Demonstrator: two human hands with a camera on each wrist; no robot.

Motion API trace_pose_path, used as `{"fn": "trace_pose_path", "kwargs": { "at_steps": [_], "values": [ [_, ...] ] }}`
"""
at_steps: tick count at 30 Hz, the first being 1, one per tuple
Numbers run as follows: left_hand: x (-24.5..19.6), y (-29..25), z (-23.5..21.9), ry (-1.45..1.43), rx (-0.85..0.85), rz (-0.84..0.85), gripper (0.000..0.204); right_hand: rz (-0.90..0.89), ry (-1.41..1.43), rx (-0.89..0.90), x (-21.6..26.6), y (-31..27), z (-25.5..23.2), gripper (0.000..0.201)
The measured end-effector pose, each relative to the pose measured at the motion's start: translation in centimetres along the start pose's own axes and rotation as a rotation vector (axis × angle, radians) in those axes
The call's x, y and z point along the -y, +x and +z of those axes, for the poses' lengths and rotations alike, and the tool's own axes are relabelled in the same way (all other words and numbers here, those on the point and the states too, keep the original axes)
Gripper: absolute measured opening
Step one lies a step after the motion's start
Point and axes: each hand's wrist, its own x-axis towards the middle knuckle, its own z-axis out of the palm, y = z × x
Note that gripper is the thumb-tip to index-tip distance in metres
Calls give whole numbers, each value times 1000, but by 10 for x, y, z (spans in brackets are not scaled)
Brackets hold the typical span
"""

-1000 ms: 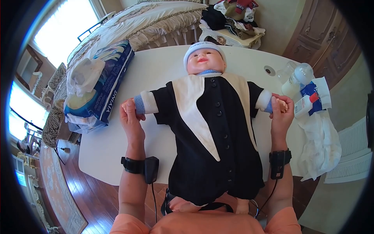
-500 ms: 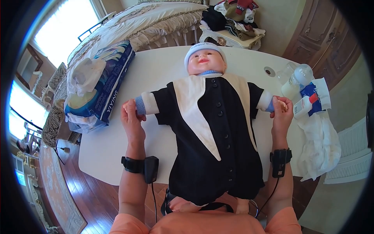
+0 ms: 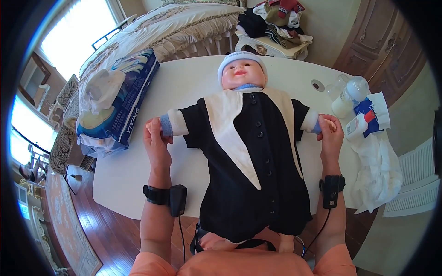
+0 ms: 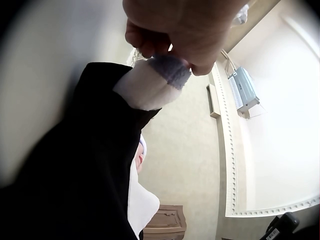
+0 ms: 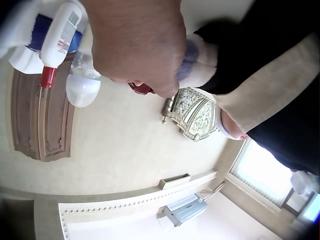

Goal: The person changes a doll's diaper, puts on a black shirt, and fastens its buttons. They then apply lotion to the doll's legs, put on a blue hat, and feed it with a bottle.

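A baby doll lies face up on a white table, its head at the far side and its arms spread. It wears a white knit cap and a black buttoned romper with a wide cream collar. My left hand grips the doll's hand at the blue-edged white cuff. On the other side my right hand holds the doll's other hand, thumb on top by the matching cuff. In both wrist views the curled fingers close round the doll's hands, which are mostly hidden.
To the left lies a blue diaper pack with white wipes on it. At the right stand a baby bottle, a white bottle with a red cap, a blue packet and a crumpled white cloth. The table has a round hole at right.
My right hand has shifted very slightly inward and down, still holding the doll's hand. The left hand and the doll's body stay almost where they were.
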Motion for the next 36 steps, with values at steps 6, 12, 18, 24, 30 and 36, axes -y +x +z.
{"fn": "trace_pose_path", "kwargs": {
  "at_steps": [6, 12, 18, 24, 30, 36],
  "values": [
    [3, 0, -1, 10, 18, 24, 26, -7, 5, 23, 1, 0, 0, 23],
    [4, -2, -1, 36, 53, 82, 38, -17, 34, 2, 0, 0, 1, 25],
    [1, -1, -1, 49, 74, 92, 38, -18, 14, 14, 1, 0, 0, 26],
    [0, 0, -2, 12, 46, 57, 34, -35, 1, 17, 1, -1, 0, 25],
    [0, 1, -4, 13, 48, 43, 29, -36, 1, 12, 0, -1, 0, 24],
    [-1, 0, -1, -2, 12, -4, 30, -30, -4, 12, 2, -2, 1, 24]
  ]
}}
